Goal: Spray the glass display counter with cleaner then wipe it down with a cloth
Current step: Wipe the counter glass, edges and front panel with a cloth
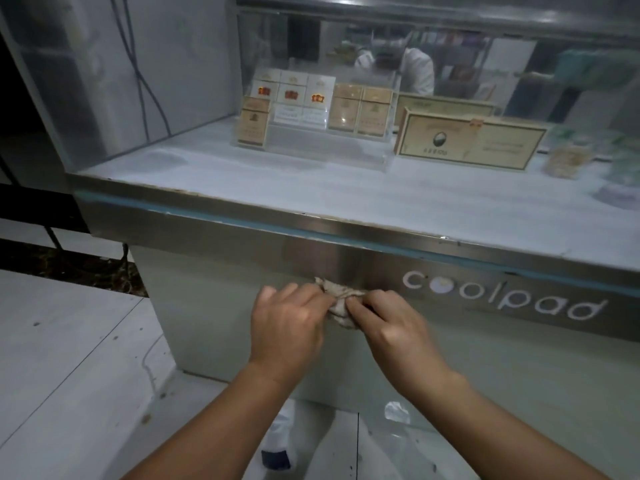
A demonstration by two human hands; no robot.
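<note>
A pale grey tiled floor is seen at the left, crossed by thin dark joints and dotted with small marks. A dark speckled stone strip is laid along its far edge, and a black metal frame is set above it. Everything is dimly lit.

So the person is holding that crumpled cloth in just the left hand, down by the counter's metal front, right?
Not quite. The head view shows both hands on the cloth: the left hand and the right hand each grip an edge of it, down by the counter's metal front.
</note>
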